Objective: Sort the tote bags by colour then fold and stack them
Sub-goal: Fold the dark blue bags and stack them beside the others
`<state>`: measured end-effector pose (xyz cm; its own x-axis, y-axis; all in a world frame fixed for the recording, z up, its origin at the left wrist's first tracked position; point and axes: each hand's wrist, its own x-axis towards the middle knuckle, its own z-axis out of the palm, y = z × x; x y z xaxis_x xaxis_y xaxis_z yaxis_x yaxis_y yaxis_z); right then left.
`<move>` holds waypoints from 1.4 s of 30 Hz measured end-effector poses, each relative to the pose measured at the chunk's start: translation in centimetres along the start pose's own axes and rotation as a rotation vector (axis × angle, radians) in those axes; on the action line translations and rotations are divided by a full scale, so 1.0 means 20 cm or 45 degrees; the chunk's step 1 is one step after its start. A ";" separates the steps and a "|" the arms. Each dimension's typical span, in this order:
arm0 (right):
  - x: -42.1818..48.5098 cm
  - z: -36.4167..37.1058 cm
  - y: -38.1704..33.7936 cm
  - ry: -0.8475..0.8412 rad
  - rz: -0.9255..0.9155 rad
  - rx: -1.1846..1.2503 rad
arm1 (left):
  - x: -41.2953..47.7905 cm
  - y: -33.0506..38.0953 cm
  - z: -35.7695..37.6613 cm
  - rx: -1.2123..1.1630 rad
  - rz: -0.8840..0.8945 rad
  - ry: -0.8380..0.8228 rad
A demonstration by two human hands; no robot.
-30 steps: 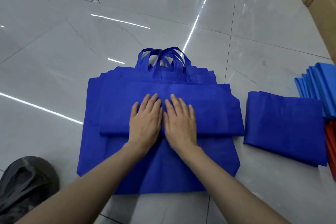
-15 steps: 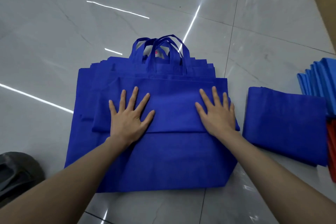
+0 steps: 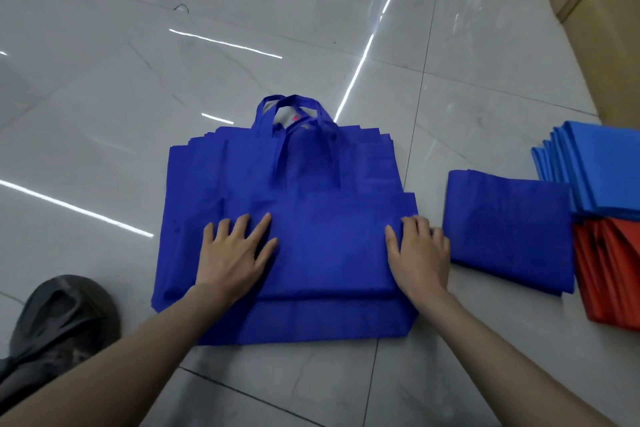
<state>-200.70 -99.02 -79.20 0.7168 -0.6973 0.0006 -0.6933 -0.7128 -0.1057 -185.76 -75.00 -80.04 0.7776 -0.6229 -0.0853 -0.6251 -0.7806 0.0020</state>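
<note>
Your left hand [image 3: 235, 255] flat on bag [image 3: 329, 246], pinning fold; right hand [image 3: 420, 253] at bag's edge (fingers bent, grip unclear), likely readying next fold.

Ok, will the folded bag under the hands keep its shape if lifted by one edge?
Probably not: the folded bag looks thin and soft, so it should droop and unfold. Pushed, it may drag the unfolded bags beneath.

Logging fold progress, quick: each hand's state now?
Left hand: open, pressing flat on the folded dark blue bag.
Right hand: at that bag's right edge; grip cannot be told.
</note>
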 end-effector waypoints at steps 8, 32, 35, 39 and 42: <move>-0.08 0.02 -0.15 0.145 -0.201 0.112 | 0.00 0.04 -0.03 -0.116 -0.100 0.074; 0.40 -0.23 -0.57 -0.023 -0.092 1.588 | 0.07 -0.18 0.08 -0.164 0.128 0.076; 0.34 -0.35 -0.56 -0.005 -0.434 1.288 | 0.07 -0.18 0.09 -0.119 0.133 0.053; 0.16 -0.25 -0.40 0.205 -0.995 0.549 | 0.06 -0.15 0.10 -0.065 0.085 0.053; 0.00 -0.07 -0.26 0.273 -1.059 0.286 | 0.04 -0.12 0.09 -0.069 0.015 0.024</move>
<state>-197.10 -95.40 -77.18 0.9371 0.0244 0.3482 0.0925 -0.9792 -0.1803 -183.68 -73.47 -81.84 0.7716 -0.6326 -0.0663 -0.6301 -0.7744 0.0566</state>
